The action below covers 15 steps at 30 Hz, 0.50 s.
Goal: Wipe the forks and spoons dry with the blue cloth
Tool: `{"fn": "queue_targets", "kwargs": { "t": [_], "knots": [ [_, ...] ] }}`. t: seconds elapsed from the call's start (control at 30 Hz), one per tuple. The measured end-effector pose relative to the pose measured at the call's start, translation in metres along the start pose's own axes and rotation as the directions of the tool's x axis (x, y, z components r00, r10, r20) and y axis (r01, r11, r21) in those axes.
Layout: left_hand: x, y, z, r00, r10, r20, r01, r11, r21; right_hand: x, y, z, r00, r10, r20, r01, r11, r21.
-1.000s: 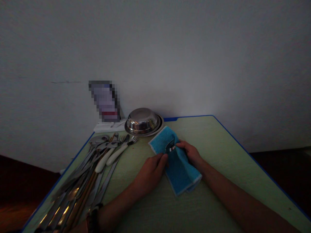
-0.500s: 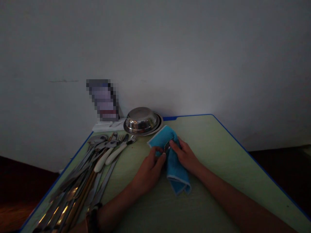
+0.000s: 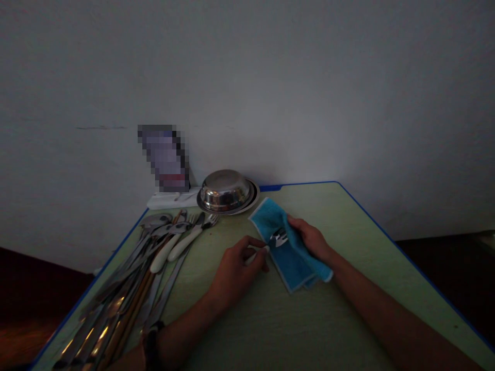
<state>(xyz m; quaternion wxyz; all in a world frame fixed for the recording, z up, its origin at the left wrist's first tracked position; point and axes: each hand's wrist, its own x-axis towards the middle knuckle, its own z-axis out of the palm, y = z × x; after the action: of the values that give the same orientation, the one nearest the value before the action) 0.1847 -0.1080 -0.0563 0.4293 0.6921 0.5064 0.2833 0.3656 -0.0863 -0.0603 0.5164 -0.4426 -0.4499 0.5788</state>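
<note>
Now that the blue cloth (image 3: 292, 265) has opened off the fork (image 3: 277, 239), wiping seems paused: your left hand (image 3: 237, 265) pinches the fork's handle, your right hand (image 3: 312, 242) grips the cloth, both between the surface's (image 3: 348, 221) left and right edges.

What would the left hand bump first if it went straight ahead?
Probably the blue, pale-edged fabric cloth held in the right hand. The left hand points at it, gripping a white-handled metal fork whose head shows against the cloth. Exact depth is unclear.
</note>
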Motion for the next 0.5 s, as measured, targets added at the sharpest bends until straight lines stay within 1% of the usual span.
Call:
{"fn": "queue_targets", "kwargs": {
  "t": [0.1,0.17,0.23,0.33,0.43,0.5],
  "knots": [
    [-0.001,-0.002,0.001,0.999,0.021,-0.034,-0.022,1.0,-0.011,0.001,0.001,-0.005,0.983,-0.06,0.174,0.101,0.966,-0.239],
    [-0.001,-0.003,0.001,0.998,0.045,-0.054,-0.046,0.999,-0.011,0.002,0.003,-0.007,0.974,-0.068,0.218,0.135,0.941,-0.311],
    [-0.002,-0.004,0.001,0.996,0.067,-0.065,-0.068,0.998,-0.007,0.003,0.006,-0.006,0.974,-0.066,0.215,0.14,0.925,-0.352],
    [-0.002,-0.003,0.001,0.995,0.073,-0.066,-0.072,0.997,0.009,0.003,0.009,-0.002,0.982,-0.069,0.176,0.136,0.903,-0.408],
    [-0.002,0.0,0.001,0.997,0.058,-0.051,-0.057,0.998,0.013,0.003,0.011,0.002,0.985,-0.134,0.106,0.17,0.851,-0.497],
    [-0.001,0.002,0.001,0.998,0.047,-0.049,-0.047,0.999,0.012,0.004,0.013,0.003,0.982,-0.184,0.046,0.181,0.836,-0.518]
  ]
}}
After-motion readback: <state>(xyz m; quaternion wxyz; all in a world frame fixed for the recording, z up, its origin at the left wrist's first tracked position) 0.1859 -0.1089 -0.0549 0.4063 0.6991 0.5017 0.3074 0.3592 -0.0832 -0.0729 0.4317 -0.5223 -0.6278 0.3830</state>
